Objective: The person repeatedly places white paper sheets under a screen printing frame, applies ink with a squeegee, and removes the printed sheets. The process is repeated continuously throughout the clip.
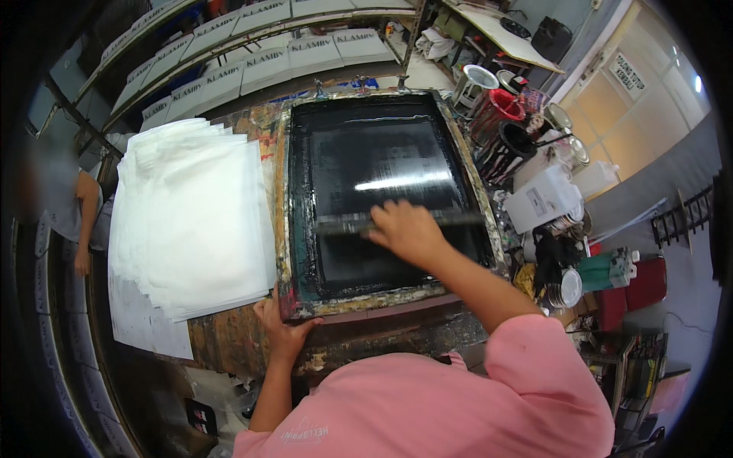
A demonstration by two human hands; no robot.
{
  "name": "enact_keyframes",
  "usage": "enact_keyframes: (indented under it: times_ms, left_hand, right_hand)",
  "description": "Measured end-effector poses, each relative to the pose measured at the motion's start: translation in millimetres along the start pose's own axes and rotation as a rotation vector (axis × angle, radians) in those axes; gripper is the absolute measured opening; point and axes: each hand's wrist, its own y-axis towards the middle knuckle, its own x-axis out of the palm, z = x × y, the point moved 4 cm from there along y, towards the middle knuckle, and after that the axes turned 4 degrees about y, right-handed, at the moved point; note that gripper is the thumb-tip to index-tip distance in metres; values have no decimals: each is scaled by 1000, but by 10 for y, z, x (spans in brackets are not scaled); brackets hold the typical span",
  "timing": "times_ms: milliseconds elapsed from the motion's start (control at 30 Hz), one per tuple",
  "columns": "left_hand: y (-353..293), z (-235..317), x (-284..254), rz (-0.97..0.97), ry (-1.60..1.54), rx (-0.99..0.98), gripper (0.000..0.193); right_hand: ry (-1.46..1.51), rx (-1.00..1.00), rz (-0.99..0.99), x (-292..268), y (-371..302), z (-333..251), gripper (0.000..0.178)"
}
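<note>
right hand (405, 229): closed on a squeegee (450, 219) laid across a black inked screen frame (284, 198) | left hand (281, 324): pressed on the frame's near left corner | a stack of white sheets (195, 217) is seen just left of the frame

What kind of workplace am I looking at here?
Most likely a screen-printing workshop. The right hand draws a squeegee across a black, ink-coated screen frame, which the left hand steadies. A stack of white sheets lies beside it, and paint cans crowd the right.
</note>
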Motion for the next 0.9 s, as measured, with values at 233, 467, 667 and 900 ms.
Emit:
enact_keyframes:
  times_ms: [233, 467, 667, 900]
  left_hand:
    - [426, 720, -316, 262, -859, -88, 106]
    - [1870, 893, -492, 657, -863, 376, 89]
    - [3156, 14, 1060, 63, -386, -38, 44]
    - [4001, -200, 1831, 56, 88, 432, 24]
  right_hand:
    - [56, -10, 122, -1319, -576, -717, 42]
    - [-182, -163, 687, -2403, 443, -441, 40]
    - [-109, -57, 561, -3015, 926, -515, 41]
    - [-73, 12, 516, -3066, 945, -384, 49]
